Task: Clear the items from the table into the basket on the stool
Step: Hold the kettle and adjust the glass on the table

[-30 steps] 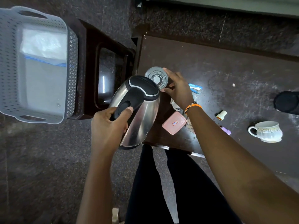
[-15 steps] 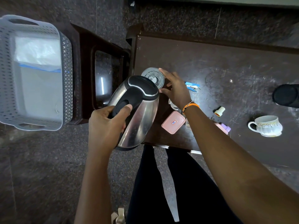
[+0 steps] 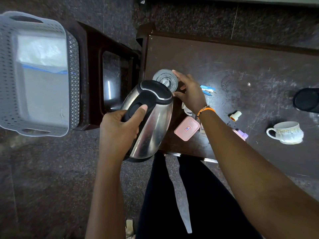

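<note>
Mid-clearing: left hand (image 3: 119, 128) clamped on kettle (image 3: 148, 118) handle, lifted off tabletop (image 3: 241, 66) just right of basket (image 3: 72, 66) on stool (image 3: 93, 49); right hand (image 3: 189, 90) fingers curled around glass (image 3: 165, 80), grip unconfirmed; next, likely carry both left into basket.

— Where's the steel kettle (image 3: 150, 123)?
— Tilted, off the counter (image 3: 241, 66), at its near-left corner.
— The glass (image 3: 165, 80)?
— Upright behind it. The grey basket (image 3: 72, 69) sits far left on the stool (image 3: 93, 49).
</note>
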Available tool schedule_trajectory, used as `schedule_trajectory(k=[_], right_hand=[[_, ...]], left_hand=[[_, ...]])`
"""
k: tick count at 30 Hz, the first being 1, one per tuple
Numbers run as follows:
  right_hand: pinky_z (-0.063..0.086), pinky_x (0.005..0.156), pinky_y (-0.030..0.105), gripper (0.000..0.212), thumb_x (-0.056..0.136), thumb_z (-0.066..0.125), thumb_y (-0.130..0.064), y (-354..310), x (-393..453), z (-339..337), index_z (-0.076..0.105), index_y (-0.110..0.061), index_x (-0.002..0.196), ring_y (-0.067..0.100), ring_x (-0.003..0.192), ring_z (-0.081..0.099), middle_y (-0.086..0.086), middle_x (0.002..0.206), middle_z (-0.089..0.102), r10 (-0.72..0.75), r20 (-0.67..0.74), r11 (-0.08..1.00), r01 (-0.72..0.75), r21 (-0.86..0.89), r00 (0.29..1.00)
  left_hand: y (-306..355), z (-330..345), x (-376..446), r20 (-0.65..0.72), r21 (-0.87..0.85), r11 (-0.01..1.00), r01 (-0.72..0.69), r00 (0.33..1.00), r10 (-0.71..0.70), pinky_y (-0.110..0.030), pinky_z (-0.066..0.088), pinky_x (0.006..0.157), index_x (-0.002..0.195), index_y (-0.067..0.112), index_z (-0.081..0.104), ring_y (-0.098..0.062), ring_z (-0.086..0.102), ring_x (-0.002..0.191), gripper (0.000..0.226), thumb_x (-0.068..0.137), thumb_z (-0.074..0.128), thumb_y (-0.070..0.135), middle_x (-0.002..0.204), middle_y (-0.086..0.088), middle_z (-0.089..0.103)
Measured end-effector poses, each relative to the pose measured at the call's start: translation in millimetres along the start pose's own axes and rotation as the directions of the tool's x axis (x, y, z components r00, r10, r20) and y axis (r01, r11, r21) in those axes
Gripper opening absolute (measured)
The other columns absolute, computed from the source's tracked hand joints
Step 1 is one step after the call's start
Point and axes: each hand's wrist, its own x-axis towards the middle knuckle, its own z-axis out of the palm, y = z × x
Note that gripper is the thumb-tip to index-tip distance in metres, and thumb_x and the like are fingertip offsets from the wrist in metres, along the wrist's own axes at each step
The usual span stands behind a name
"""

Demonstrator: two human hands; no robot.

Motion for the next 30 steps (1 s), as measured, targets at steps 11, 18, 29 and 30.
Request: schedule_trajectory(k=[11,18,29,30], right_hand=[[0.049,0.079,0.023,0.071,0.07,0.076,-0.006,-3.2,4.9,-2.5,0.049,-0.022,0.133,0.011,0.082,0.052,0.011,0.112,0.059,0.007,-0.019,1.0,-0.007,0.022,1.0],[0.05,0.08,0.023,0.072,0.069,0.077,-0.006,-2.3,5.5,-1.6,0.05,-0.025,0.133,0.012,0.086,0.053,0.009,0.111,0.059,0.018,-0.01,1.0,-0.018,0.025,1.0],[0.051,0.079,0.023,0.074,0.067,0.078,-0.007,2.5,5.9,0.3,0.05,-0.027,0.133,0.017,0.094,0.059,0.007,0.113,0.06,0.026,-0.004,1.0,-0.026,0.012,1.0],[0.05,0.078,0.022,0.074,0.067,0.078,-0.007,2.7,5.8,0.2,0.05,-0.026,0.133,0.016,0.093,0.058,0.007,0.112,0.06,0.023,-0.008,1.0,-0.023,0.008,1.0]], left_hand=[[0.8,-3.1,5.8,0.023,-0.034,0.999,0.021,1.0,-0.02,-0.014,0.041,0.043,0.063,0.005,0.065,-0.007,0.046,0.039,0.047,0.076,0.065,0.05,0.041,0.003,0.051],[1.3,-2.6,6.7,0.038,-0.032,0.999,0.037,0.999,-0.036,-0.013,0.041,0.042,0.062,0.006,0.064,-0.007,0.045,0.038,0.047,0.077,0.065,0.05,0.04,0.004,0.052],[2.9,-2.0,5.9,0.051,-0.04,0.996,0.076,0.996,-0.074,-0.014,0.042,0.043,0.063,0.007,0.065,-0.007,0.047,0.04,0.048,0.077,0.065,0.052,0.041,0.005,0.052],[3.3,-2.2,6.0,0.053,-0.037,0.996,0.077,0.996,-0.075,-0.014,0.042,0.043,0.063,0.006,0.065,-0.007,0.047,0.04,0.048,0.077,0.064,0.053,0.041,0.005,0.052]])
